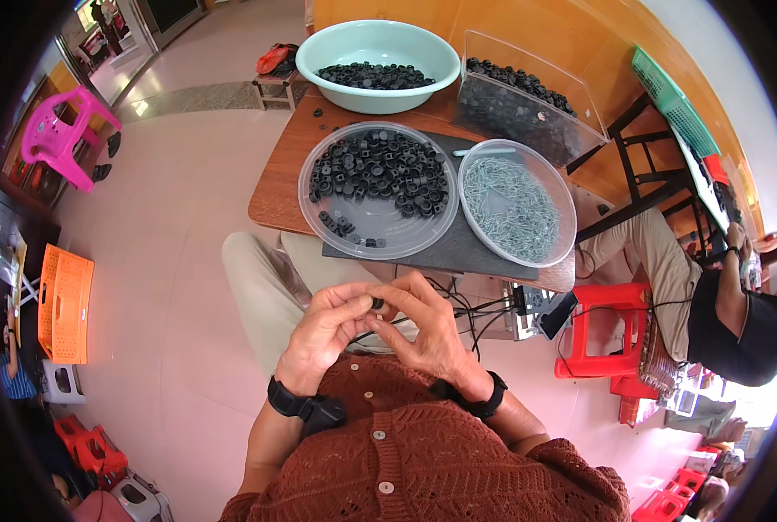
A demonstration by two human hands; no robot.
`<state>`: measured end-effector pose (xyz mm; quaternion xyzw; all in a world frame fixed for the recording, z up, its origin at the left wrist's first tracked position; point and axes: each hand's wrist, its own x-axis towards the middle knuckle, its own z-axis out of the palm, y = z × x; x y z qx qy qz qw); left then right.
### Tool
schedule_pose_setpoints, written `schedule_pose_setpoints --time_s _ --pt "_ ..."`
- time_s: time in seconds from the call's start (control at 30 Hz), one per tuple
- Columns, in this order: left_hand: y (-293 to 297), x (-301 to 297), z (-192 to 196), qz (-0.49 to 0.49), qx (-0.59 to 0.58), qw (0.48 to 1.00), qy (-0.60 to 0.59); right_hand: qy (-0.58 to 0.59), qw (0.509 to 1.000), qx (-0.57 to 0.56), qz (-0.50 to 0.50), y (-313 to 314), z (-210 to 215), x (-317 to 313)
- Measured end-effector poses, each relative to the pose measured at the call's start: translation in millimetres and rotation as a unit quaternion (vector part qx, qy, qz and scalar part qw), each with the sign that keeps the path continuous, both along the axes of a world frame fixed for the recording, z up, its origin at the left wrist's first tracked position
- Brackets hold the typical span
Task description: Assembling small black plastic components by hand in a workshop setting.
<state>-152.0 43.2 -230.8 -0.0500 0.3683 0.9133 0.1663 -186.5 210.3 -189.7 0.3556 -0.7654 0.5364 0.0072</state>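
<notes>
In front of my chest, above my lap, both hands meet at a small round black plastic part. My left hand pinches it between thumb and fingers. Bent fingers of my right hand close on it from the other side; whether they also hold something smaller is hidden. Just beyond my hands, a clear round tray holds many loose black parts, with a few set apart near its front. To its right, a clear round tub contains a heap of thin silvery screws or pins.
Both containers stand on a brown wooden table, partly over a dark mat. Behind are a pale green basin and a clear box of black parts. Cables hang under the front edge. A seated person works at right beside a red stool.
</notes>
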Motion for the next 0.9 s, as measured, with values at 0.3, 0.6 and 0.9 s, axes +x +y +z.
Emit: schedule_pose_setpoints --time_s 0.3,0.6,0.9 --pt "1 -4 4 -0.006 0.005 1.000 -0.018 0.008 1.000 0.008 -0.002 -2 -3 -6" --pt "3 -24 1 -0.033 0.075 0.996 -0.043 -0.049 0.999 0.000 0.018 7 2 -30" --pt "17 -45 19 -0.051 0.018 0.998 -0.043 0.066 0.991 0.114 -0.019 21 20 -48"
